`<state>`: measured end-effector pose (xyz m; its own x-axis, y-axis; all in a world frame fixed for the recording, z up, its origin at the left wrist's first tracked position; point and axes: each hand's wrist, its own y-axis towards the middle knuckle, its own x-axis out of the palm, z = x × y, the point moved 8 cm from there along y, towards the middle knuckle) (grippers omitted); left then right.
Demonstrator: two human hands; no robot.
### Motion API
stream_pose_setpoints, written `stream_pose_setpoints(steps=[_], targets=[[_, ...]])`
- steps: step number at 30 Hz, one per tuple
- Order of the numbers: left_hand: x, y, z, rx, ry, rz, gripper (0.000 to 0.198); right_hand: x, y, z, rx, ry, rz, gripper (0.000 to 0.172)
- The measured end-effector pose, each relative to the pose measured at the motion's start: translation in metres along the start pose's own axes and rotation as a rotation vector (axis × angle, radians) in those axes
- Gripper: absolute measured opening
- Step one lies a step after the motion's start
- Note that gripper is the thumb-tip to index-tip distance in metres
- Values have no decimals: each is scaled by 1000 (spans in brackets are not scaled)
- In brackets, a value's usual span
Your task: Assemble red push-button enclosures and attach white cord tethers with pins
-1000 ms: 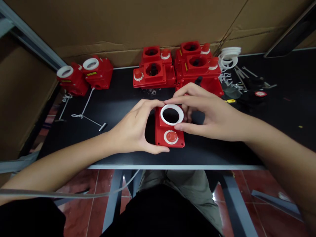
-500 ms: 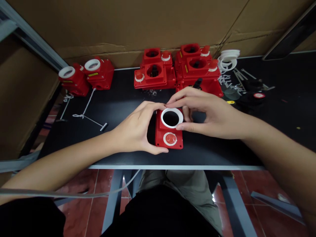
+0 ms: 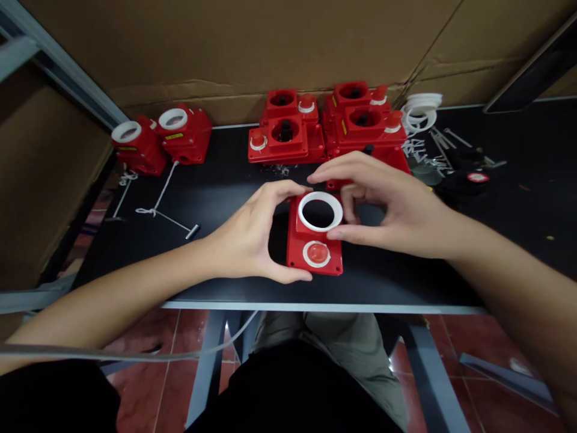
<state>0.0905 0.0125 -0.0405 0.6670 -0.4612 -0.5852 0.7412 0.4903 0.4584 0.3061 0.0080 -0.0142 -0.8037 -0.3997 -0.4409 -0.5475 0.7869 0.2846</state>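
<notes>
A red plastic housing cover [image 3: 295,243] lies on the black table in front of me, its dome-shaped red button [image 3: 317,254] nearest me. A white ring [image 3: 303,222] sits around the cover's round opening. My left hand [image 3: 259,234] holds the cover along its left side, fingers at the far end and thumb at the near end. My right hand [image 3: 378,204] is spread around the ring. Its thumb tip is at the ring's lower right edge, and the index fingertip stands off beyond the ring's far side. The other fingers curl at the ring's right.
Several red housings [image 3: 286,147] stand along the cardboard wall. Two assembled red boxes [image 3: 192,141] with white rings and corded metal bars [image 3: 193,231] stand left. Stacked white rings [image 3: 424,102], screws [image 3: 421,150] and a black tool [image 3: 460,183] lie at right.
My right index finger has lifted away from the ring and the hand has opened wider. The cover appears slightly further right in view, with my left hand still on it.
</notes>
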Motion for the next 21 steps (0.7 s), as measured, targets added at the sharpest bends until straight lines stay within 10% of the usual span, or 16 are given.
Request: stream_pose_setpoints(steps=[7, 21], targets=[[12, 6, -11, -94, -452, -80, 132, 1, -6, 2, 200, 275, -154, 68], [13, 7, -14, -283, -642, -46, 118, 3, 0, 14, 215, 309, -151, 62]])
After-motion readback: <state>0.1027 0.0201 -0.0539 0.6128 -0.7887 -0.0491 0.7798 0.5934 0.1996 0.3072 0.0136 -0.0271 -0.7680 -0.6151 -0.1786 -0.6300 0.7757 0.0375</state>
